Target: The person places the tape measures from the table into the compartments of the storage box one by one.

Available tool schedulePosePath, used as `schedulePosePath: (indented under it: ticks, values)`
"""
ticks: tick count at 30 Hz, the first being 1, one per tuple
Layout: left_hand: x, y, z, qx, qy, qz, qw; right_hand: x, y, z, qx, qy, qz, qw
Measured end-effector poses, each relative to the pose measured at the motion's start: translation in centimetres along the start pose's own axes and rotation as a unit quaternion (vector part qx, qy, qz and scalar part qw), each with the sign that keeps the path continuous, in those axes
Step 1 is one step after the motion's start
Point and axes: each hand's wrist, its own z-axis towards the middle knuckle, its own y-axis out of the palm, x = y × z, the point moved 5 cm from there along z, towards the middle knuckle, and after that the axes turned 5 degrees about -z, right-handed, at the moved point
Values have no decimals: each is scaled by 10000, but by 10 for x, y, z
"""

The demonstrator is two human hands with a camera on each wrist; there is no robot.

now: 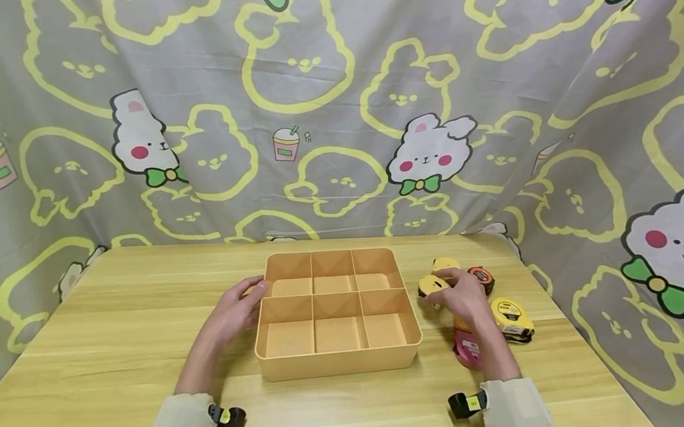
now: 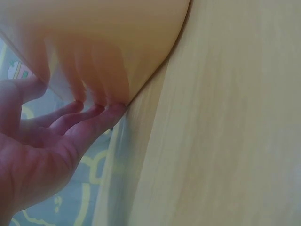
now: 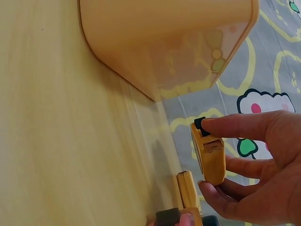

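An orange-tan box (image 1: 339,361) with six compartments stands on the wooden table, its compartments bare. My left hand (image 1: 236,313) touches the box's left side; in the left wrist view the fingertips of that hand (image 2: 51,146) rest against the outer wall (image 2: 108,42). Right of the box, my right hand (image 1: 465,296) pinches a yellow tape measure (image 1: 433,285). The right wrist view shows this tape measure (image 3: 212,157) off the table between the thumb and fingers of the right hand (image 3: 263,174).
Beside and beyond my right hand lie another yellow tape measure (image 1: 446,264), a red-and-black one (image 1: 482,278), a larger yellow one (image 1: 511,317) and a pink one (image 1: 467,350), partly behind the forearm. A patterned curtain (image 1: 332,124) hangs behind the table (image 1: 320,424).
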Motion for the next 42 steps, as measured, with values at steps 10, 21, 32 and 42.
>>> schedulePosePath:
  ticks: [10, 21, 32, 42]
  values:
    - [1, 0, 0, -19, -9, -90, 10000, -1, -1, 0, 41, -41, -23, 10000]
    - [0, 0, 1, -31, -7, -85, 10000, -8, -3, -3, 27, -66, 105, 9999]
    - [1, 1, 0, -40, 32, -57, 10000, -17, -5, -6, 90, -97, 57, 9999]
    - [1, 0, 1, -40, 31, -20, 10000, -24, -10, -9, 93, -110, 160, 9998]
